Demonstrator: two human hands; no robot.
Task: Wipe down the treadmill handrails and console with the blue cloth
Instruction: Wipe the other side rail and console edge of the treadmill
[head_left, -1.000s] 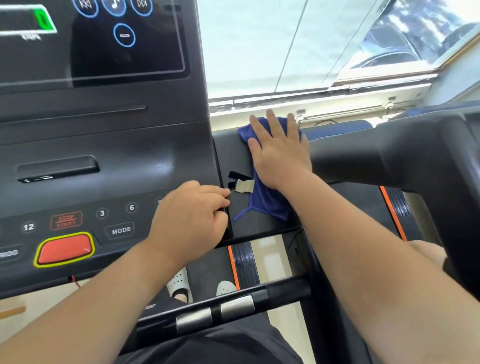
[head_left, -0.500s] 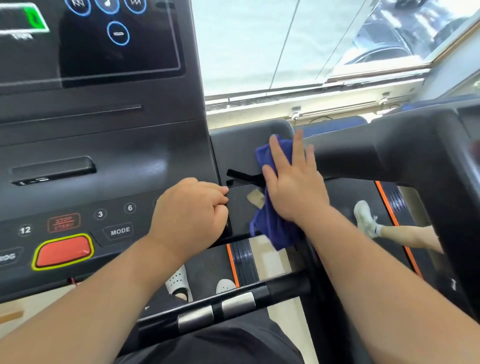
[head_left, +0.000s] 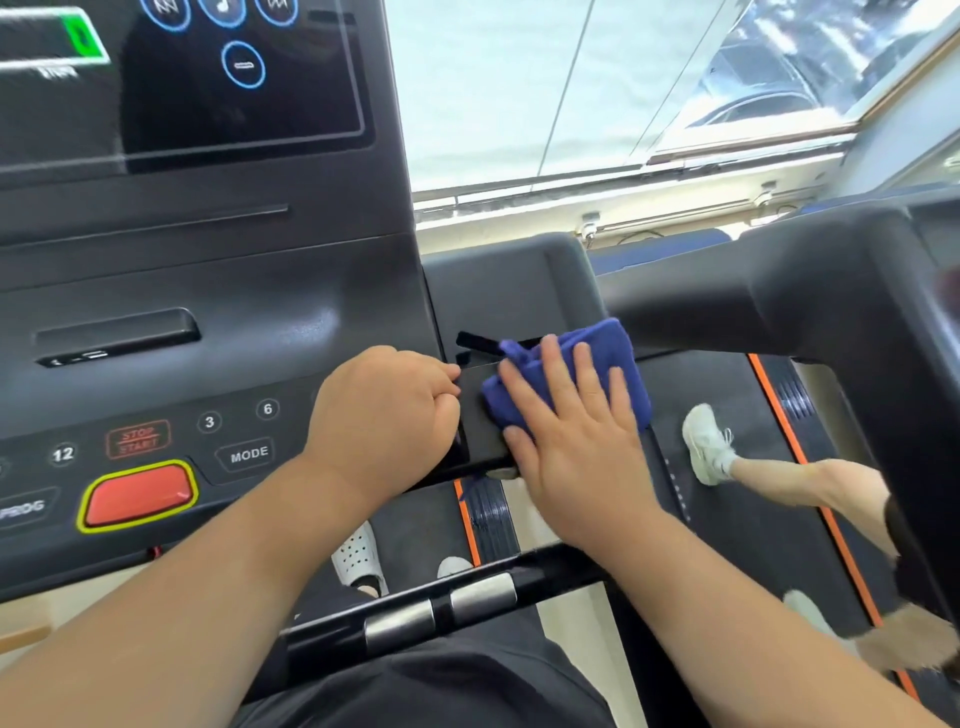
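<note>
- The dark grey console (head_left: 218, 312) fills your left view. A touchscreen (head_left: 291, 93) with blue ring icons sits up top, and keys marked 3, 6, 12, MODE and STOP/START sit below.
- A red button (head_left: 137, 496) with a yellow rim sits at the lower left.
- The window (head_left: 519, 93) beyond the console is bright, with a car outside at the upper right.
- The front grip bar (head_left: 441, 608) with two silver plates crosses below your wrists.
- To your right is a second treadmill belt (head_left: 737, 545) with an orange edge stripe. Another person's leg (head_left: 779, 483) in a white shoe is over it.
- Your left hand (head_left: 384, 421) grips the console's right edge, fingers curled over it.
- Your right hand (head_left: 576, 447) lies flat with straight, spread fingers. It presses the blue cloth (head_left: 608, 338) onto the black side panel (head_left: 480, 421) just right of the console.
- The cloth is deep blue and bunched thick. Its folded edge shows past your fingertips, and a loose corner pokes up on the console side.
</note>
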